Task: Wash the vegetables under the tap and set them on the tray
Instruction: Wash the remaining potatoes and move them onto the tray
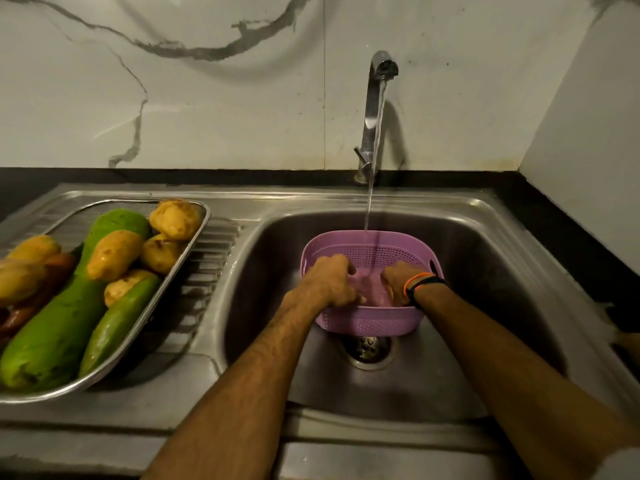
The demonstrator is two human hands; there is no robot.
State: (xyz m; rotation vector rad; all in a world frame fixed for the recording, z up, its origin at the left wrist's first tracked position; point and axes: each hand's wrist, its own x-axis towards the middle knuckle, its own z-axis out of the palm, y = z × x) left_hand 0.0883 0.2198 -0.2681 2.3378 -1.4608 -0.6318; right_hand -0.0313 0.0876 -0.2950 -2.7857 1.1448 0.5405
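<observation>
Starting at the left: the steel tray (194,251) sits on the ribbed drainboard (214,258) of the sink, a sensible spot, since drips from washed produce run along the grooves toward the basin. It already carries the long green gourd (65,317), a smaller green one (117,320) beside it, several yellow potatoes (114,254) and something reddish at the far left edge that you cannot identify from here; judged from the wet shine, these look done. Moving right, your left hand (329,282) reaches down into the purple basket (367,322), fingers curled inward round something under the water. Whether it grips a vegetable or only rubs it, you cannot tell; the blur and the pooled water hide it. The basket stands in the sink basin (485,306), directly over the drain (365,348) and under the tap (375,109), so the running stream (372,188) falls through its perforations and drains away instead of collecting. Your right hand (398,282), wristbands (420,284) on, is also curled down into the basket, with a sliver of yellow showing beneath the palm, probably a potato being scrubbed. Judgement: last items in wash; transfer to the tray not yet made.
</observation>
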